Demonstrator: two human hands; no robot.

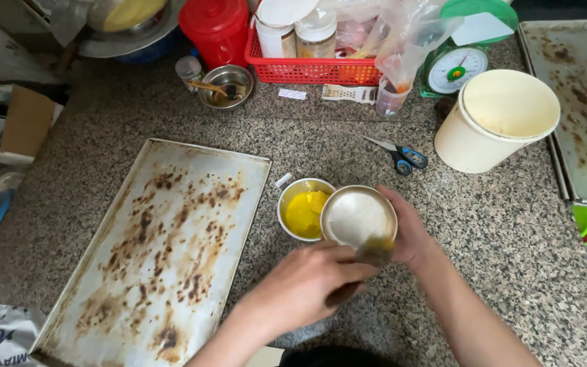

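Observation:
My right hand [409, 234] holds a small round metal bowl [357, 216] tilted toward me, just above the granite counter [484, 224]. Fingers closed, my left hand [310, 282] grips a brush whose wet, blurred tip [376, 250] touches the bowl's near rim. A second metal bowl with yellow liquid [302, 211] stands right beside it on the left. A large stained baking tray [161, 245] lies to the left of both hands.
Blue-handled scissors [402, 156] and a cream bucket [497, 119] lie beyond the bowls. At the back stand a red basket [307, 68], a green scale [453, 68], a red jar [217, 27] and a small bowl with a spoon [224, 85]. Another tray [582, 102] is at the right.

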